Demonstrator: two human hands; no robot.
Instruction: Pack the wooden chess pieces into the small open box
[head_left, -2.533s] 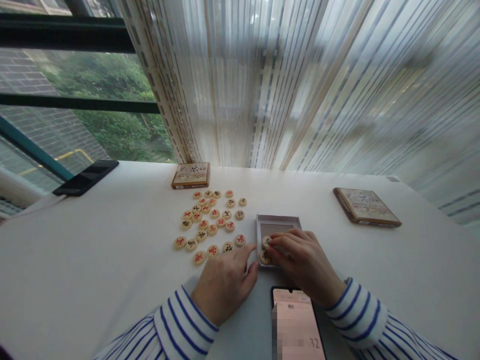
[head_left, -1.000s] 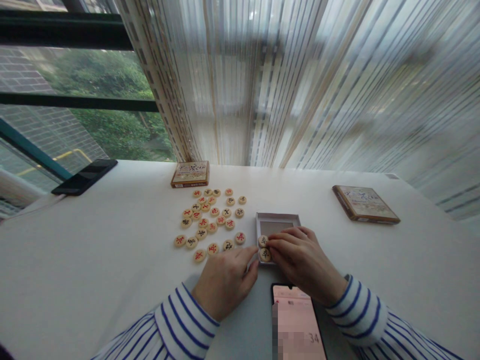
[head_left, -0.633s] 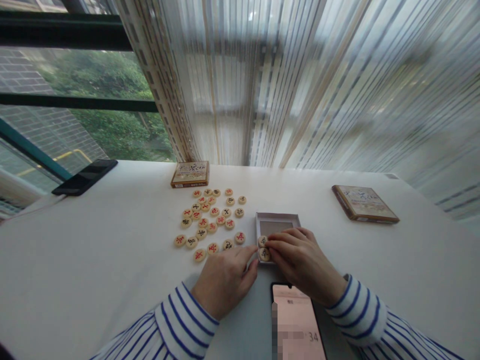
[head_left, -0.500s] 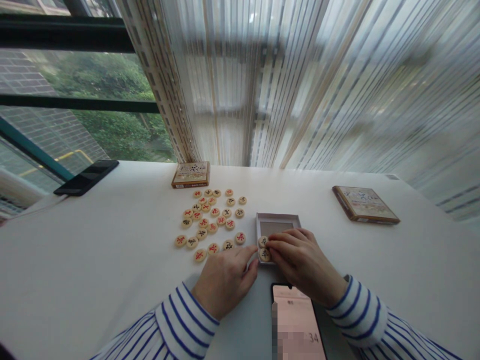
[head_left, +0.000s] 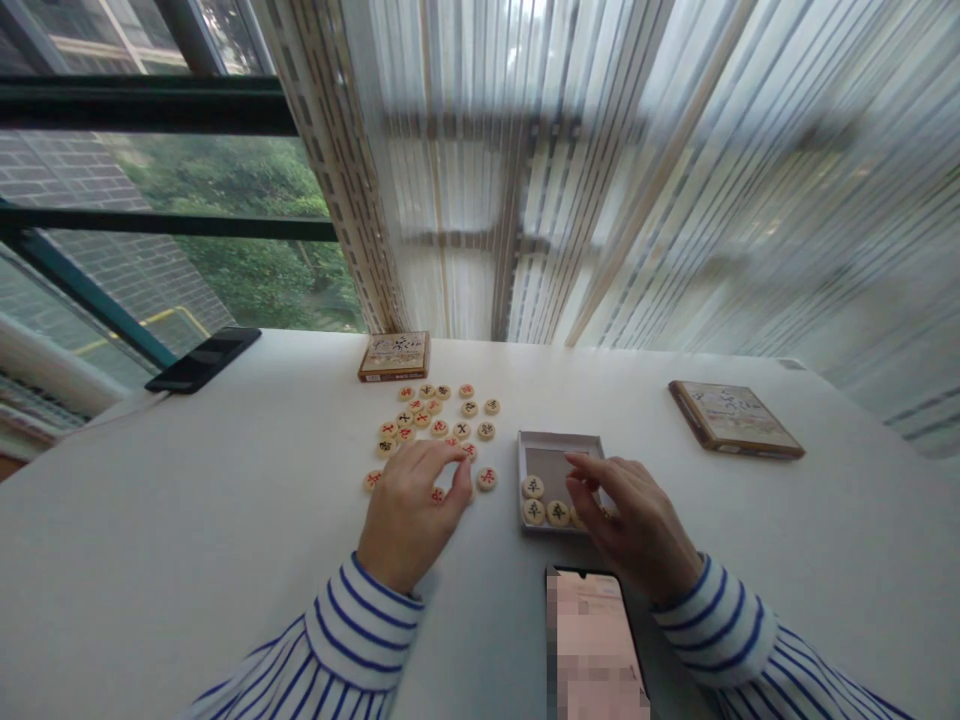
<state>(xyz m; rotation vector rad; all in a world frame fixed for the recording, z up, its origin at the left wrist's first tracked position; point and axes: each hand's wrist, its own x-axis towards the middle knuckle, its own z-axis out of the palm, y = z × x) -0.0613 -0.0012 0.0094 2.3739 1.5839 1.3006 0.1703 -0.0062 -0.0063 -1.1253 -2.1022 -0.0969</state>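
Several round wooden chess pieces (head_left: 439,428) with red or black characters lie scattered on the white table (head_left: 225,520). My left hand (head_left: 415,503) rests over the near pieces of that group, fingers curled down onto them; what they grip is hidden. A small grey open box (head_left: 559,447) holds three pieces (head_left: 545,513) along its near edge. My right hand (head_left: 628,513) hovers over the box's right part, fingers bent and apart, holding nothing I can see.
A phone with a lit screen (head_left: 596,645) lies at the near edge between my arms. A box lid (head_left: 395,356) lies beyond the pieces, another box (head_left: 733,418) at the right. A dark phone (head_left: 204,359) sits far left. Curtains hang behind the table.
My left hand has moved left from beside the box onto the scattered pieces. My right hand has drawn back to the right, uncovering the pieces in the box. The camera shifted slightly.
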